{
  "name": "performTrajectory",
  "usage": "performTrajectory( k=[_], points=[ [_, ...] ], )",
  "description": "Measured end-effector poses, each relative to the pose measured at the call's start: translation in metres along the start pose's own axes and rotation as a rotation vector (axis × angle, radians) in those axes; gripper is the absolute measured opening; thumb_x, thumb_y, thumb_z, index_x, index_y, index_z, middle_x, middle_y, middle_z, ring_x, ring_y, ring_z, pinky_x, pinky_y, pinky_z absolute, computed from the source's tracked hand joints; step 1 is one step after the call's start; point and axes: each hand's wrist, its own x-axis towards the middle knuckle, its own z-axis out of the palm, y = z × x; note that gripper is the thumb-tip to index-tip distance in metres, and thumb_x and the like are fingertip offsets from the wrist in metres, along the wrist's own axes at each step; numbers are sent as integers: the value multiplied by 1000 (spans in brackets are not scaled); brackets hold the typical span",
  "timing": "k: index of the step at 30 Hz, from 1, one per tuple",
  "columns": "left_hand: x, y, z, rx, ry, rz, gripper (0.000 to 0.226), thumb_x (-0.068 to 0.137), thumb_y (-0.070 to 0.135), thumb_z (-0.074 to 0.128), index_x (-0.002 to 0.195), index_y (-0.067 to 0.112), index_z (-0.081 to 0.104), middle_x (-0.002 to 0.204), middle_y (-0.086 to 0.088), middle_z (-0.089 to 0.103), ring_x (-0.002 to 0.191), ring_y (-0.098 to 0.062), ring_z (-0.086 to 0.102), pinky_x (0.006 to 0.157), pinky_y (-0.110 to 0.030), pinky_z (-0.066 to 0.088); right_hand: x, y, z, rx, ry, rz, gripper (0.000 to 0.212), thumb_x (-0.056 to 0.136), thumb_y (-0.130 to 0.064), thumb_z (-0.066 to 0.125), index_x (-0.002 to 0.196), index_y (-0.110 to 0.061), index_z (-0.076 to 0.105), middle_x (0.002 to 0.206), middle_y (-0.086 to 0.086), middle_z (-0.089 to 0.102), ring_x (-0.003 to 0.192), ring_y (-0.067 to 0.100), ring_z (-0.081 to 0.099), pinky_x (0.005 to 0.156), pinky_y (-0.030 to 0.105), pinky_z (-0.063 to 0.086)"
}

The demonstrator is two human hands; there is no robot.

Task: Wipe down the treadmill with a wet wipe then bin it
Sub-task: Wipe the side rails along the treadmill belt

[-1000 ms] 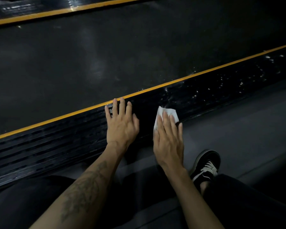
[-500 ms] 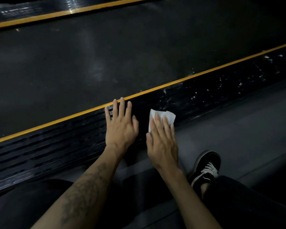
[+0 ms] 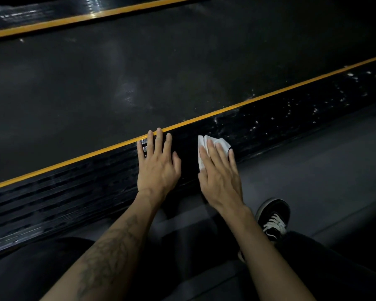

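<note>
Two hands are down on the side rail (image 3: 269, 127). My right hand (image 3: 220, 181) has flat fingers (image 3: 212, 153) pressing the wipe (image 3: 223, 141) on the rail. My left hand (image 3: 157, 166) lies flat and holds nothing. I should press hard and slide along the rail. To the right it looks wet and has room. The yellow line (image 3: 291, 89) marks the far edge, then the belt (image 3: 139, 72). I see no bin.

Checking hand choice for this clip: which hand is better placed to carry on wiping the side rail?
Right. The right hand presses the wet wipe flat on the side rail; the left hand rests bare on it.
</note>
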Motion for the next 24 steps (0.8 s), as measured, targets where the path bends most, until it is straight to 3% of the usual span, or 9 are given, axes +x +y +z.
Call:
performTrajectory(
  k=[4, 7, 10, 14, 17, 19, 24],
  points=[
    [-1, 1, -1, -1, -2, -4, 66, 101, 42, 18, 161, 16, 28, 172, -10, 13, 160, -27, 0, 128, -57, 3, -3, 10, -3, 107, -16, -50, 66, 93, -16, 34, 158, -15, 37, 168, 9, 25, 157, 25, 17, 127, 48, 17],
    [0, 2, -2, -14, -3, -7, 66, 101, 42, 20, 161, 16, 28, 172, -10, 13, 160, -27, 0, 128, -56, 3, -1, 16, -3, 157, 49, -65, 54, 96, -10, 43, 149, -16, 51, 164, 11, 34, 154, 26, 28, 124, 46, 25],
    [0, 2, -2, -11, 0, -9, 66, 101, 41, 21, 161, 15, 28, 172, -10, 13, 160, -28, 0, 128, -56, 3, 1, 19, -4, 192, 136, -75, 40, 101, -20, 45, 135, -13, 64, 154, 9, 49, 145, 25, 43, 120, 46, 32],
    [-1, 2, -1, -5, 12, -2, 65, 101, 41, 21, 160, 14, 31, 171, -12, 16, 160, -29, 3, 127, -57, 6, 8, 15, -8, 175, 185, -56, 37, 99, -30, 50, 128, -15, 68, 140, 3, 59, 131, 22, 52, 114, 48, 39],
    [0, 2, -1, -1, 9, 0, 66, 101, 41, 20, 160, 14, 30, 171, -12, 16, 159, -29, 3, 127, -57, 6, 15, 15, -12, 145, 240, -78, 28, 97, -29, 60, 121, -16, 67, 136, 3, 60, 130, 24, 54, 117, 40, 32],
    [0, 1, -1, 2, 9, 0, 66, 101, 41, 20, 160, 14, 30, 171, -12, 16, 159, -29, 3, 127, -57, 6, 17, 17, -11, 160, 256, -121, 18, 97, -24, 63, 111, -15, 69, 133, 6, 61, 130, 26, 54, 118, 42, 32],
    [0, 2, -1, 1, 7, -3, 65, 102, 41, 22, 160, 14, 30, 171, -12, 15, 160, -28, 2, 128, -56, 5, 21, 29, 0, 187, 299, -202, 20, 100, -14, 57, 106, -8, 76, 120, 9, 71, 115, 23, 66, 95, 38, 55]
  ],
)
